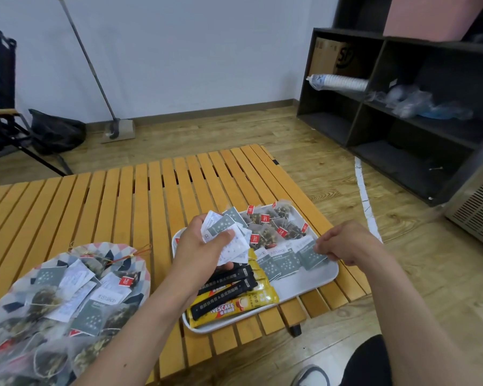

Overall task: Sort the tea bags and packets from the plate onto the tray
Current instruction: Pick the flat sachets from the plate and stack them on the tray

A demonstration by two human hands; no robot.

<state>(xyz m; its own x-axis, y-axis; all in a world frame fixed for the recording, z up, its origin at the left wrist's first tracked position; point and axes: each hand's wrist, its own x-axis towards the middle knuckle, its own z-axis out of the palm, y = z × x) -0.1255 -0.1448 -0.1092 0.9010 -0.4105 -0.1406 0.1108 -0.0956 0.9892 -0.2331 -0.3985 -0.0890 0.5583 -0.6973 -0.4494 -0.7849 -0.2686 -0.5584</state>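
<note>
Over the tray's (314,282) 10 o'clock, the left hand (204,246) clamps fanned packets (223,229) under its thumb; at 3 o'clock, the right hand's (346,243) curled fingers (319,247) pinch a teal packet (308,257).

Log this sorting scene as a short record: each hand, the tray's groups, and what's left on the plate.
left hand: holds a fan of grey and white sachets above the tray
right hand: at the end sachet of the grey row; grip unclear
tray: mesh tea bags far, grey sachets middle, coffee sticks near
plate: piled with unsorted tea bags and sachets
</note>
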